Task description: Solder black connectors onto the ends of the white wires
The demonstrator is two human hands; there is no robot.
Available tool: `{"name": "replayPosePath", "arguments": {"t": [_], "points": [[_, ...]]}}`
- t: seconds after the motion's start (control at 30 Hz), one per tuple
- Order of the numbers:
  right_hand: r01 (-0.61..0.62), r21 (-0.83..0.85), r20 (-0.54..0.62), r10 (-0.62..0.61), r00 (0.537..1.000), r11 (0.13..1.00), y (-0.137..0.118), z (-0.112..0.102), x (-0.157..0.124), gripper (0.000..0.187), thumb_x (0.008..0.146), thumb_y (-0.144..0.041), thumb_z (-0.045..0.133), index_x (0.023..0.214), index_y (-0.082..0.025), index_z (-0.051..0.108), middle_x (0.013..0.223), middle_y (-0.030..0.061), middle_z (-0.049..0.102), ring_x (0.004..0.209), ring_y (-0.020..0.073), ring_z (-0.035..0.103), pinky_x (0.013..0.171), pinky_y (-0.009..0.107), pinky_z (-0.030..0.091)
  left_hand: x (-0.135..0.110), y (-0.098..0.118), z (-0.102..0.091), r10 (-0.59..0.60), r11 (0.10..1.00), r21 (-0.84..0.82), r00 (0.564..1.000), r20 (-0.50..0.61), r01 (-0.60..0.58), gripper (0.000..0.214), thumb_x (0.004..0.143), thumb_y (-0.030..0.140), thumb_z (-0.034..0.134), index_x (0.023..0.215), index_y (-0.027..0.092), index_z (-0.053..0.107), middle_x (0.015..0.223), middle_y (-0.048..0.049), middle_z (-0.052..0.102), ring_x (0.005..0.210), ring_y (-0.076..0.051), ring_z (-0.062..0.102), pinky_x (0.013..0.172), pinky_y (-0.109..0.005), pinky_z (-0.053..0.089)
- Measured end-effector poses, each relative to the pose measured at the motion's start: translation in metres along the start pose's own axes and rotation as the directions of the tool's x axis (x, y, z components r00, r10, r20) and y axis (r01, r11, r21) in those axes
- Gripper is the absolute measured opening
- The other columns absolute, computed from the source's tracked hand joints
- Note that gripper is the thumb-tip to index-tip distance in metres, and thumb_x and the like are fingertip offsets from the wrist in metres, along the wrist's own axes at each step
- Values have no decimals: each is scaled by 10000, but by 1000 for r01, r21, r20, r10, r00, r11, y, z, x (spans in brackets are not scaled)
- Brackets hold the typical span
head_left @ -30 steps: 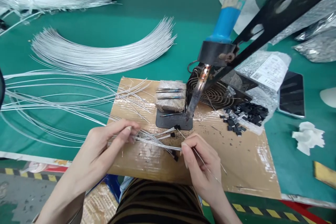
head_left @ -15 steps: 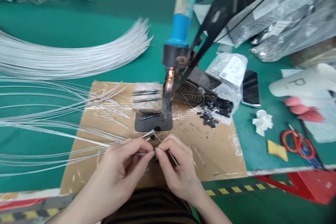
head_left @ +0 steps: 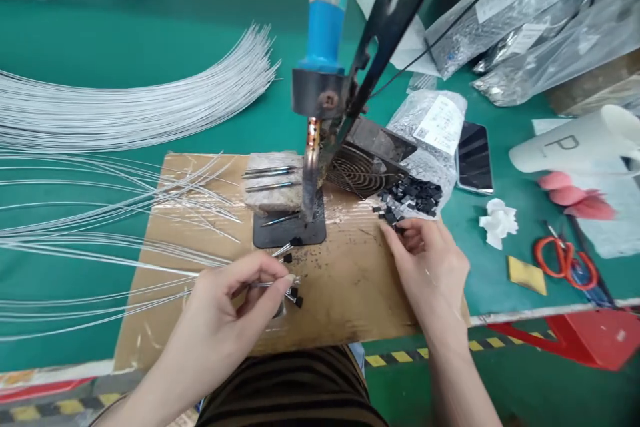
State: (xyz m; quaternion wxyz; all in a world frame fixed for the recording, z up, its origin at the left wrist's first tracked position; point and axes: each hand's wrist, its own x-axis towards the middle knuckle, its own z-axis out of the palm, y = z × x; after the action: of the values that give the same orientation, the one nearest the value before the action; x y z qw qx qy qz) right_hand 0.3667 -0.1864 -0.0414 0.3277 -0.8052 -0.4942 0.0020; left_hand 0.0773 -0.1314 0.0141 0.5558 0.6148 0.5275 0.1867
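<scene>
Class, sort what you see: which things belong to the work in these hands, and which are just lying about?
In the work:
- left hand, pinching white wires
- right hand, fingertips at the small black pieces
- cardboard underneath
- blue-handled iron, probably

Apparently just lying about:
- phone
- crumpled tissue
- orange-handled scissors
- yellow block
- white cup marked P

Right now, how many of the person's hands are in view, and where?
2: the left hand pinches white wires above the cardboard; the right hand is at the near edge of the black pieces.
</scene>
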Motion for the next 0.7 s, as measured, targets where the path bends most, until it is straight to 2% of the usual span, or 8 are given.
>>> {"name": "replayPosePath", "arguments": {"t": [0.17, 0.33, 0.5, 0.7], "points": [[95, -82, 41, -92, 995, 992, 3, 5, -3, 268, 1037, -457, 688, 968, -205, 745, 848, 34, 702, 690, 188, 628, 712, 332, 492, -1, 7, -1, -18, 997, -70, 999, -32, 16, 193, 988, 355, 705, 873, 215, 772, 698, 7, 686, 609, -136, 576, 562, -256, 408], [121, -109, 58, -115, 992, 987, 3, 3, -4, 233, 1061, -383, 613, 958, -218, 742, 876, 61, 737, 733, 207, 649, 720, 340, 497, -2, 9, -1, -3, 996, -90, 999, -38, -1, 198, 992, 355, 705, 855, 225, 766, 675, 10, 653, 592, -138, 558, 545, -263, 401], [42, -30, 51, -40, 998, 999, 1, -1, -5, 237, 1047, -405, 653, 945, -212, 747, 810, 44, 740, 680, 199, 659, 687, 339, 491, -2, 8, 0, -30, 995, -97, 999, -37, 26, 207, 987, 360, 706, 842, 219, 753, 691, 12, 647, 606, -133, 546, 554, -266, 372], [-96, 202, 87, 80, 993, 975, -11, -2, -16, 221, 1069, -399, 668, 1123, -228, 797, 899, 36, 798, 676, 175, 703, 686, 324, 573, -1, 9, -1, -43, 995, -90, 998, -35, 40, 216, 996, 381, 698, 873, 216, 763, 682, 12, 639, 592, -126, 523, 535, -262, 347]]}}
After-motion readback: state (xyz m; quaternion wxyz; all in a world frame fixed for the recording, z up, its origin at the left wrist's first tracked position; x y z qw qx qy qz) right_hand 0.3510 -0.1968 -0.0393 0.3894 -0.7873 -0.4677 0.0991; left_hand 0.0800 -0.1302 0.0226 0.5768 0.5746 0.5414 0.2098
